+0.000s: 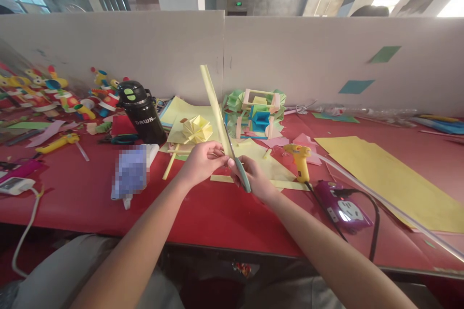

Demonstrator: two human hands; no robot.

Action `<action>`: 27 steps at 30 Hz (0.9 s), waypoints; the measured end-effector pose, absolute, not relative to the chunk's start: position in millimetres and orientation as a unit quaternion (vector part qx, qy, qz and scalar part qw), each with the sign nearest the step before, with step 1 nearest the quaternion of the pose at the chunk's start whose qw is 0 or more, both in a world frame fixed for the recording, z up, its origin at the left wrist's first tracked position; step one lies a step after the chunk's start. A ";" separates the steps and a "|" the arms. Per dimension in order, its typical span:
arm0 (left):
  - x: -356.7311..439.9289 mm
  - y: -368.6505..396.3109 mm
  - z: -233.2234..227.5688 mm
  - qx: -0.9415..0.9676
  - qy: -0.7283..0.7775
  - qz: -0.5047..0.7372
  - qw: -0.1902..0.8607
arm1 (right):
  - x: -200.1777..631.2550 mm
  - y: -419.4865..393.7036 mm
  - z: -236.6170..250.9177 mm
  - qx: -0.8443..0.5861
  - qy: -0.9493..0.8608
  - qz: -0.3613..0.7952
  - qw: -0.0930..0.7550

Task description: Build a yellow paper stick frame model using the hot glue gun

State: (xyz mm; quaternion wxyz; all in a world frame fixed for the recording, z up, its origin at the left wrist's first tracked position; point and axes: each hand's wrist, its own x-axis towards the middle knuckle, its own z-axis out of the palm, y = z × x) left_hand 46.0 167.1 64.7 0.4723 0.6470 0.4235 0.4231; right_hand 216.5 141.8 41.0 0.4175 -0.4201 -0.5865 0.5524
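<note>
the left hand (203, 158) is closed in a pinch on the lower end of the strip (214, 104), which is held up over the counter (203, 219); its long axis runs steeply, the top leaning left. the right hand (255, 176) is curled around the scissors (242, 174), blades pointing up along the strip's right edge.

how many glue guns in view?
2. One yellow glue gun is right of the right hand, near the purple power socket; the other glue gun is left of the black bottle. Clutter could hide more.
</note>
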 end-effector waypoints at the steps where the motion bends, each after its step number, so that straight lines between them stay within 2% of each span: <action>1: 46.1 166.9 65.0 0.647 0.423 0.423 0.474 | 216.2 141.5 41.3 -0.420 -0.586 0.553 0.417; 27: 51.4 160.5 67.5 0.635 0.412 0.394 0.520 | 216.1 141.7 42.5 -0.440 -0.571 0.552 0.420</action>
